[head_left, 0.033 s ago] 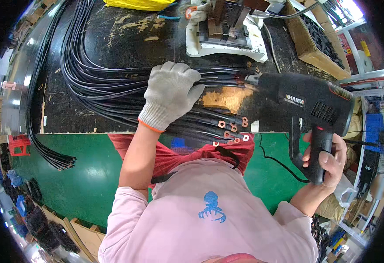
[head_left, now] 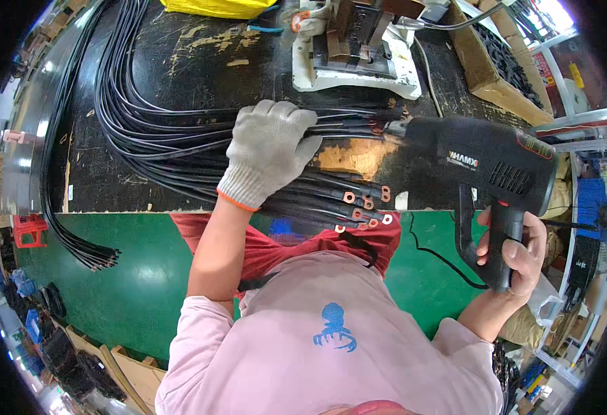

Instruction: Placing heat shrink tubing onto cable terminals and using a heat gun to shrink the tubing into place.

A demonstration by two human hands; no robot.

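Observation:
My left hand, in a grey-white knit glove with an orange cuff edge, is closed over several black cables on the bench. Copper ring lugs cap the nearer cable ends, which reach past the bench's front edge. Bare, my right hand grips the handle of a black heat gun. The gun lies level, its metal nozzle pointing left at the ends of the cables that stick out from the glove. Those ends sit very close to the nozzle; whether they touch it I cannot tell.
Behind the cables stands a white-based bench press. A cardboard box of small black parts is at the far right, a yellow bag at the far edge. Another cable bundle hangs off the bench's left, near a red stool.

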